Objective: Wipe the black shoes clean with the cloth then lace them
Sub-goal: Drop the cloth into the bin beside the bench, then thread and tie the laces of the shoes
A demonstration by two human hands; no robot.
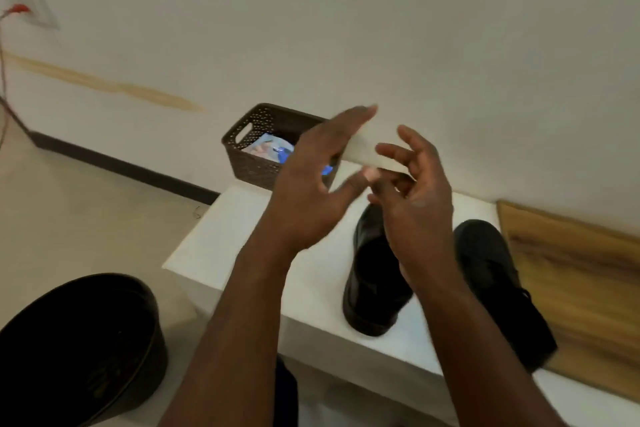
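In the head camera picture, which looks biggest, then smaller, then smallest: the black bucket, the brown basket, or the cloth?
1. Black bucket, though it is nearest the camera, so that may flatter it.
2. Brown basket.
3. Cloth, partly hidden by both hands.

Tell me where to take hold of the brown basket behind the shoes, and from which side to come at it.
Take the brown basket by the handle slot cut into its near-left wall, coming from the left front with fingers hooked through. That slot is the only cutout in view. The basket's right part is hidden behind the left hand, so a grip there can't be judged.
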